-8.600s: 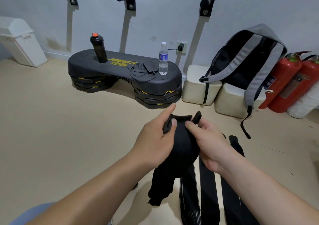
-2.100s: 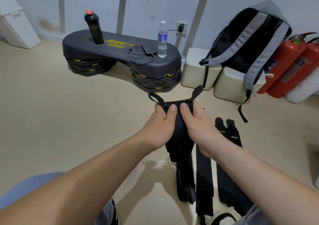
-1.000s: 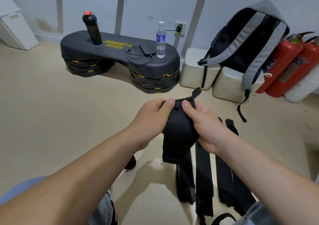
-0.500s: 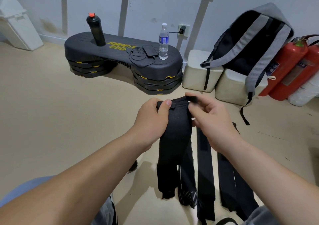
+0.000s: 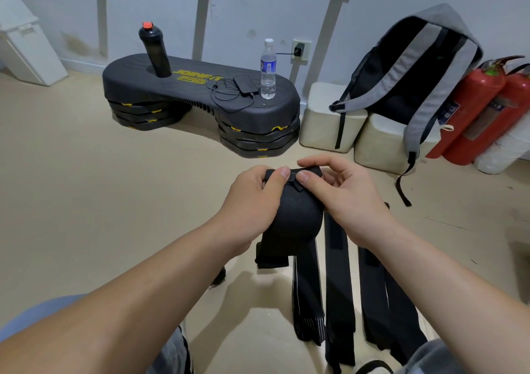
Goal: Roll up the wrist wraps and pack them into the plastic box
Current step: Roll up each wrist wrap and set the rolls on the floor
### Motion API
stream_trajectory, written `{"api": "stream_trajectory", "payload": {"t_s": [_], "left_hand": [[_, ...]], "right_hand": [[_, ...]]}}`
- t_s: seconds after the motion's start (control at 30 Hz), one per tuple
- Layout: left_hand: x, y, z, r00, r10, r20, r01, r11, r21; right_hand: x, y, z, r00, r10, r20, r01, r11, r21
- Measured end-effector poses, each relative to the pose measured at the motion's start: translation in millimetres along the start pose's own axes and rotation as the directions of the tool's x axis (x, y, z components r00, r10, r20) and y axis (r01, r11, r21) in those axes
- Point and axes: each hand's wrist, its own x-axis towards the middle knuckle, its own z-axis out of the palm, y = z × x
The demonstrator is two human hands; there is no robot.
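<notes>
A black wrist wrap (image 5: 292,218) hangs in the air in front of me, its upper part bulging and its lower end dangling just above the floor. My left hand (image 5: 252,201) grips its top left edge with the thumb on the front. My right hand (image 5: 341,193) pinches the top right edge, thumb beside the left thumb, fingers curled over the thumb loop. Three more black wraps lie flat on the beige floor below: one striped (image 5: 307,296), one in the middle (image 5: 339,293), one at the right (image 5: 381,302). No plastic box is in view.
A black stepper platform (image 5: 200,98) stands ahead with a black shaker bottle (image 5: 155,52), a water bottle (image 5: 268,69) and a power bank with cable (image 5: 245,85). A grey backpack (image 5: 415,69) leans on white blocks; red fire extinguishers (image 5: 470,112) stand at right; a white bin (image 5: 25,43) at far left.
The wrap's hanging tail has become shorter and its upper part now bulges between my hands. My right thumb has come onto the front next to the left thumb.
</notes>
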Motion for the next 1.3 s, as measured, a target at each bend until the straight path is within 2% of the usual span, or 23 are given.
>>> {"api": "stream_trajectory", "payload": {"t_s": [0.27,0.5,0.7,0.83,1.03,1.17,1.3], "left_hand": [[-4,2,0,0.999,-0.024,0.036,0.025,0.999,-0.028],[-7,3,0,0.996,0.012,0.093,-0.006,0.998,-0.062],[-5,-5,4,0.99,0.018,0.142,-0.029,0.997,0.074],[-5,-6,4,0.992,0.046,0.12,-0.057,0.994,0.089],[-4,-5,3,0.993,0.085,0.086,-0.096,0.986,0.136],[-4,-4,-1,0.99,0.089,0.111,-0.113,0.963,0.243],[-6,-3,-5,0.982,0.098,0.159,-0.145,0.937,0.319]], "right_hand": [[1,-3,-1,1.0,-0.01,0.026,0.012,0.997,-0.075],[2,9,7,0.987,0.098,-0.128,-0.101,0.995,-0.019],[0,18,11,0.971,0.1,-0.218,-0.124,0.988,-0.096],[-2,20,17,0.967,0.119,-0.224,-0.14,0.987,-0.079],[-3,15,16,0.981,0.155,-0.112,-0.17,0.976,-0.135],[-3,14,9,0.976,0.213,0.039,-0.2,0.956,-0.213],[-4,11,4,0.98,0.183,0.077,-0.166,0.968,-0.186]]}}
